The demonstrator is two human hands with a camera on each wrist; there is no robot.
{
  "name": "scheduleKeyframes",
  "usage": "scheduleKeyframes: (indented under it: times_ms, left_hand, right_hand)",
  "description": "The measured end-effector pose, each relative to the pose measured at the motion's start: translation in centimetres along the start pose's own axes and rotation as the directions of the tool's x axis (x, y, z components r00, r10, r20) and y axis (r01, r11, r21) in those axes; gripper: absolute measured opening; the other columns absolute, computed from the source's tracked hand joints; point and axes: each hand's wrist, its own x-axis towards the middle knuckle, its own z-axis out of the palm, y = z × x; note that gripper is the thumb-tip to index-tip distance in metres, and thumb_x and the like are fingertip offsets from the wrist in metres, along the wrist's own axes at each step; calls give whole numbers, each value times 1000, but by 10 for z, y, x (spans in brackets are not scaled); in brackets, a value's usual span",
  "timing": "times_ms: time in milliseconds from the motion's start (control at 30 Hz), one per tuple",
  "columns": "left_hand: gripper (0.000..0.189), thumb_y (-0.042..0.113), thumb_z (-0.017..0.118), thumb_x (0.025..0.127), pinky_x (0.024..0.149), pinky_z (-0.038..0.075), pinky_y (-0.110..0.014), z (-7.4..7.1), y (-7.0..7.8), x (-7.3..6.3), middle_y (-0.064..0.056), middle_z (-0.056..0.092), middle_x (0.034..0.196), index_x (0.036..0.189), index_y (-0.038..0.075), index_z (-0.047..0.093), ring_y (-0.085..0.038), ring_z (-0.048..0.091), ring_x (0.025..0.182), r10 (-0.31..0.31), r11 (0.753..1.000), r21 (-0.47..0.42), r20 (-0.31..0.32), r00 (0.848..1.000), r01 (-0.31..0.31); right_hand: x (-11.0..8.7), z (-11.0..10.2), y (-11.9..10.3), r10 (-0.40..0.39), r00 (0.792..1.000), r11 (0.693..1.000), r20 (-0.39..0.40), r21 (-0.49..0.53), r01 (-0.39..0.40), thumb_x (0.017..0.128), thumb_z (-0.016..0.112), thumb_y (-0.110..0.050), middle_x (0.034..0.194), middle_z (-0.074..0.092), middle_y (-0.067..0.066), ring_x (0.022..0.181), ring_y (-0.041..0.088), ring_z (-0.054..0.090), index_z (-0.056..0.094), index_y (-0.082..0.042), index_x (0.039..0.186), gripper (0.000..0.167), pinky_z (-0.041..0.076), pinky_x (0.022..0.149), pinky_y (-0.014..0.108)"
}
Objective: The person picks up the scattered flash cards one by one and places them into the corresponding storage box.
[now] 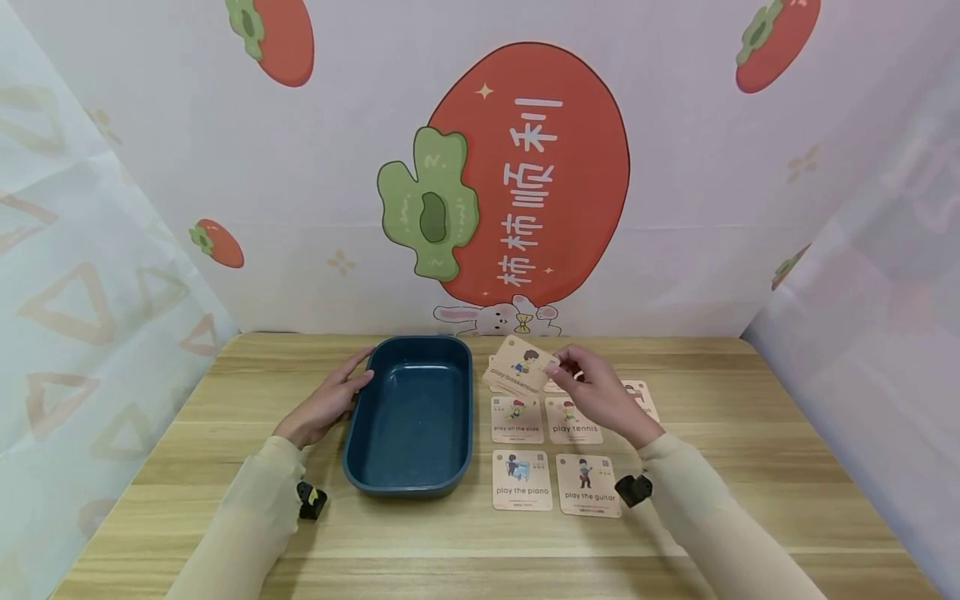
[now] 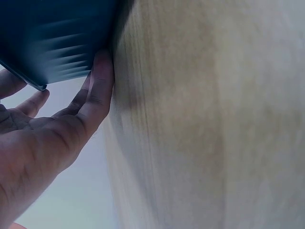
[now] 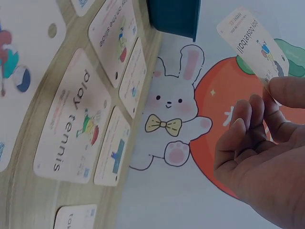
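Observation:
My right hand [image 1: 600,392] pinches a "play basketball" card [image 1: 521,364] between thumb and fingers. In the right wrist view that card [image 3: 255,45] is raised above the table, tilted. My left hand [image 1: 330,398] holds the left side of a dark blue rectangular tray [image 1: 352,454], thumb at its rim and fingers along the outer wall. From the left wrist, fingertips [image 2: 101,62] touch the tray's lower side. Right of the tray lie cards reading "play on the slide" [image 1: 517,419], "play tennis" [image 1: 574,419], "play the piano" [image 1: 522,481] and "play the guitar" [image 1: 588,486].
Another card [image 1: 643,398] lies partly hidden behind my right wrist. At the back of the card rows, cards are partly covered by the held one. The wooden table [image 1: 420,550] ends at a printed backdrop [image 1: 315,292], with cloth walls on both sides.

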Motion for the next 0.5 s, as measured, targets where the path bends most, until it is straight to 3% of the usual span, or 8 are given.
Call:
scheduleKeyframes:
  times_ms: [133,500]
  left_hand:
    - [60,32,34,113,102,46,-49,0,0,1,-28,19,163,165,26,5,-46,41,139,1,1000,-2,3,1000,-1]
    - [60,33,34,113,100,47,-46,1,1,0,-27,21,162,165,25,5,-45,42,138,3,1000,2,1,1000,-3]
  right_hand:
    - [4,4,-7,5,1000,1000,18,20,-6,105,58,-14,89,58,10,76,22,53,59,-2,103,13,50,57,33]
    - [17,17,-22,-53,998,999,19,10,53,103,60,-11,89,58,9,78,25,54,61,-3,100,8,46,68,38]
